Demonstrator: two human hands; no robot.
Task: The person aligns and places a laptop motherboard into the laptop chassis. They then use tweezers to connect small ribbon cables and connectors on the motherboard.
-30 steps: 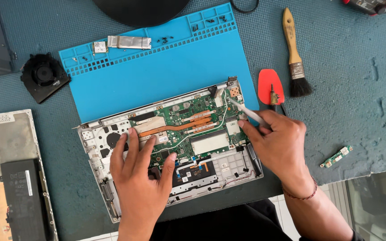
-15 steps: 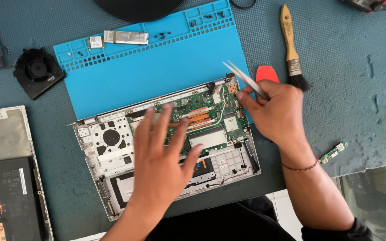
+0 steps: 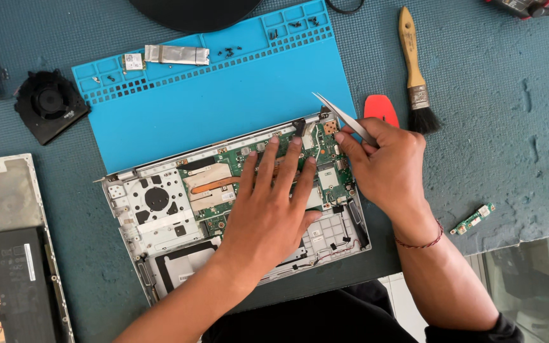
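Opened silver laptop, green board and copper pipe exposed, lies angled on the blue mat's edge; metal tweezers tilted above its top right corner.

Black cooling fan left of blue repair mat; wooden-handled brush beside red pry tool; small green circuit board at right; detached cover with battery far left.

Bright blue silicone repair mat with gridded top edge, green circuit board, copper-coloured heat pipe, silver laptop chassis, black cooling fan, red-orange pry tool, yellow-handled black-bristled brush, possibly grey-teal table cover
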